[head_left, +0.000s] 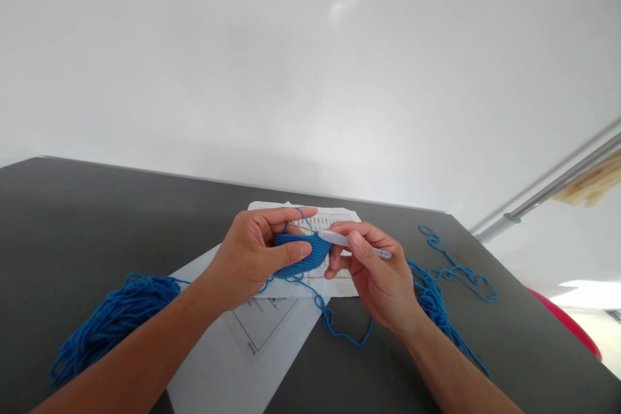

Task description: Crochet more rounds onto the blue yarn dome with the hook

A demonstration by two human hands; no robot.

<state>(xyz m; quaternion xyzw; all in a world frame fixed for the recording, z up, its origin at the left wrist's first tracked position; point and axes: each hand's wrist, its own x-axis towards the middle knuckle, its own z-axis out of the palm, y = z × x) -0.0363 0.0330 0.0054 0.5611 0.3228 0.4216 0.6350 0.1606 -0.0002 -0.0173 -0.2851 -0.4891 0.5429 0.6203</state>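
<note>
A piece of blue crochet work is pinched between the thumb and fingers of my left hand. A strand of blue yarn runs over that hand's raised index finger down to the work. My right hand grips a crochet hook with a pale grey handle, held like a pen. The hook's thin metal shaft points left, at the top edge of the crochet piece. Its tip lies close to the left fingers, and I cannot make out whether it sits in a stitch.
Printed sheets of paper lie under the hands on the dark grey table. A blue yarn bundle is at left, and a looser yarn tangle at right. Behind stands a white wall. A red rounded edge shows beyond the table.
</note>
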